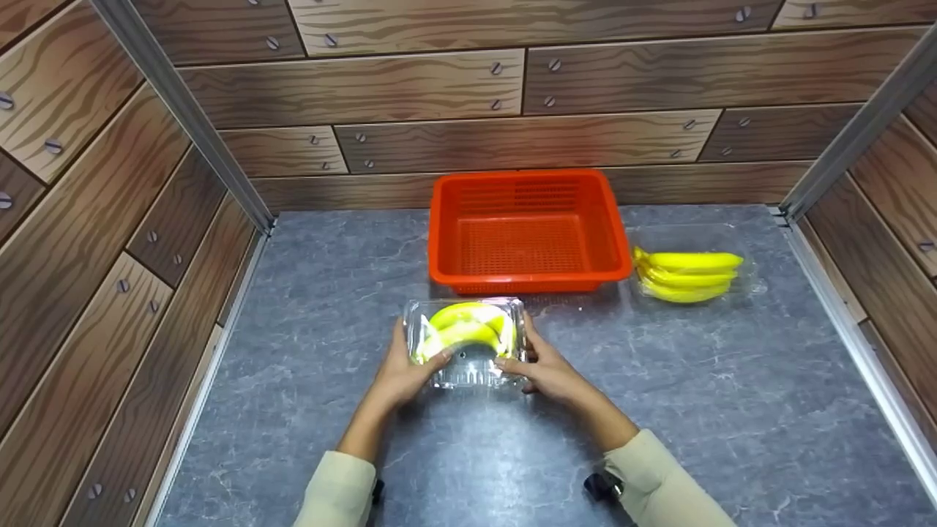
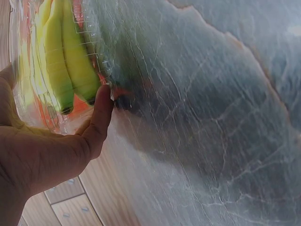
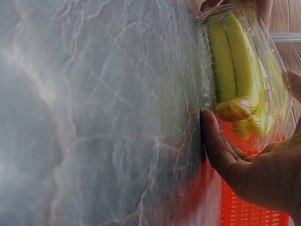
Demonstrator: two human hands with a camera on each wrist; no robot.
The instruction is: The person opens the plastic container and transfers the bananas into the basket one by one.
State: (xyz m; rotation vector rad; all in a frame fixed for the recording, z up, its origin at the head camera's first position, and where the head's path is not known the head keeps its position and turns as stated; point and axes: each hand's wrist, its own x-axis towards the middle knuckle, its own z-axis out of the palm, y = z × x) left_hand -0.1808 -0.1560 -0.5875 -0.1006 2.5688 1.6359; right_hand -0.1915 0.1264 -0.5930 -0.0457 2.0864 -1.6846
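Observation:
A clear plastic clamshell box (image 1: 474,377) with yellow bananas (image 1: 463,333) inside is held between both hands, just in front of the red basket. My left hand (image 1: 405,372) grips its left side, thumb on top at the near corner. On the opposite side my right hand (image 1: 554,372) grips it likewise, thumb over the lid. Greenish banana ends (image 2: 80,80) show through the plastic in the left wrist view. In the right wrist view, the fingers (image 3: 214,141) reach to the box's underside by the tabletop, and the banana stems (image 3: 244,125) face this hand.
The red plastic basket (image 1: 527,284) stands at the back against the wood-patterned wall (image 1: 439,146). To its right lie more bananas (image 1: 688,279) in clear plastic packaging (image 1: 688,236). Metal-edged side walls (image 1: 864,344) bound the grey marbled tabletop (image 1: 315,329).

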